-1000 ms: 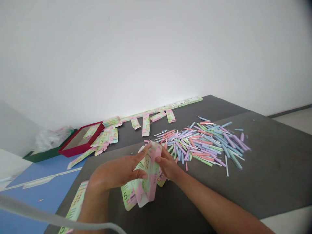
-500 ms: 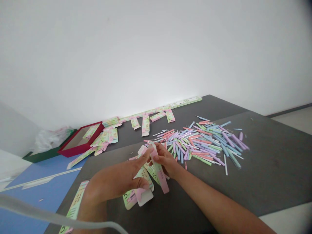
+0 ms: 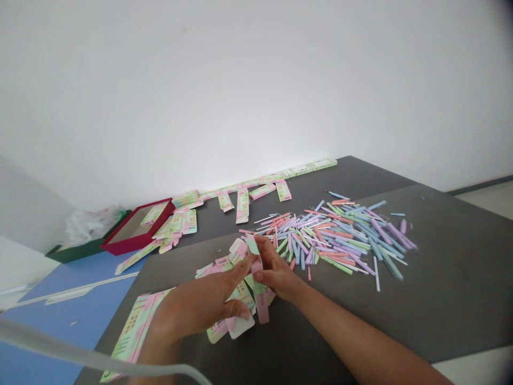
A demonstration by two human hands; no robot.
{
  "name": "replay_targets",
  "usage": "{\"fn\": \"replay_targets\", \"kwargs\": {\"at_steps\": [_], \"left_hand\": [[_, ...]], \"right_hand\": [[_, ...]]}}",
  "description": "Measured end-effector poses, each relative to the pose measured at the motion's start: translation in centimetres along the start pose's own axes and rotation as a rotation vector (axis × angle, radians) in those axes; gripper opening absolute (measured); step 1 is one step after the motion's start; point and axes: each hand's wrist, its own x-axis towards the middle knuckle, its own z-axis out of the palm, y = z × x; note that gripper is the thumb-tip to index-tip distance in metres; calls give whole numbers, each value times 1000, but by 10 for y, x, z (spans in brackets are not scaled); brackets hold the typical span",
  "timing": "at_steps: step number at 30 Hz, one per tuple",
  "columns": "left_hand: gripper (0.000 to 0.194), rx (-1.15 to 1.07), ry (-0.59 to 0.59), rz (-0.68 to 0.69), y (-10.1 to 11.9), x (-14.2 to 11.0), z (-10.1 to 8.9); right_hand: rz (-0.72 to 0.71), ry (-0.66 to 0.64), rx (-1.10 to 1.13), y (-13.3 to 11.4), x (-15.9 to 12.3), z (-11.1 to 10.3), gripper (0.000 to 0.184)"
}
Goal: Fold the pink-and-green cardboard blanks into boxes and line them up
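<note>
An open, dark-red rectangular box [image 3: 120, 246] sits at left. The left hand [image 3: 208, 299] has thumb and forefinger apart, the forefinger at a narrow pink-and-green cardboard carton [image 3: 261, 302]; I cannot tell whether it grips anything. The right hand [image 3: 278, 272] pinches that carton above the dark-grey counter [image 3: 441, 278], left of heaped slim pastel sticks [image 3: 336, 240].

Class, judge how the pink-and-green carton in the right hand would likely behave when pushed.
The carton is probably light: its panels look like thin card. It may flex under pressure, as its upper end looks bent. Its flat side suggests sliding rather than rolling.
</note>
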Motion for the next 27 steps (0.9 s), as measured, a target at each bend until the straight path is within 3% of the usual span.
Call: {"fn": "replay_targets", "kwargs": {"at_steps": [15, 20, 27], "left_hand": [[83, -24, 38, 10, -7, -7, 9], [83, -30, 51, 55, -9, -8, 8], [78, 57, 38, -98, -3, -10, 11]], "right_hand": [[75, -91, 60, 4, 1, -5, 63], [-10, -51, -48, 2, 0, -5, 81], [-50, -148, -88, 0, -2, -4, 53]]}}
